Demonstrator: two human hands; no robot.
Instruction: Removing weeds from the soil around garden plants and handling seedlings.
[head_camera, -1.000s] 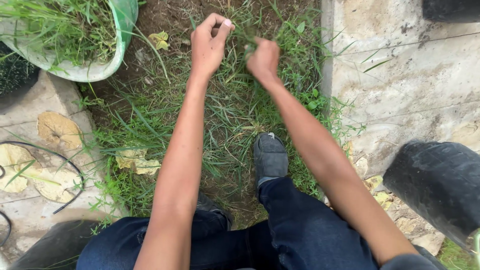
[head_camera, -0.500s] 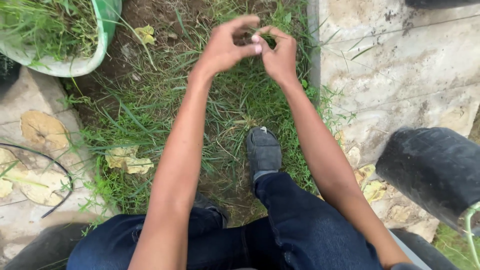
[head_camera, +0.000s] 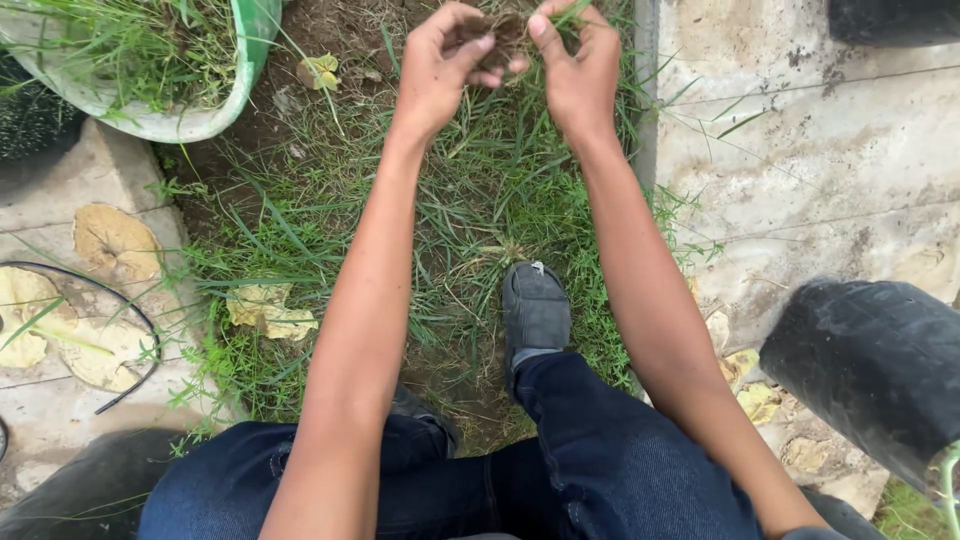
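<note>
- The small brown clump of soil and roots with green grass blades (head_camera: 503, 30) sits pinched between both hands, held above the grass strip (head_camera: 470, 220) near the top of the view.
- The left hand (head_camera: 440, 65) has its fingers curled together on the clump's left side; the right hand (head_camera: 578, 70) is clamped on its right side, thumb pressing in.
- It looks light, soft and crumbly; the soil would probably shed if squeezed, so the rooty middle seems the firmer place to hold.
- Its long axis I cannot tell; a few blades stick up and to the right.
- A white-and-green plastic tub of pulled grass (head_camera: 160, 70) lies to the left, a grey concrete slab (head_camera: 800, 170) to the right.
</note>
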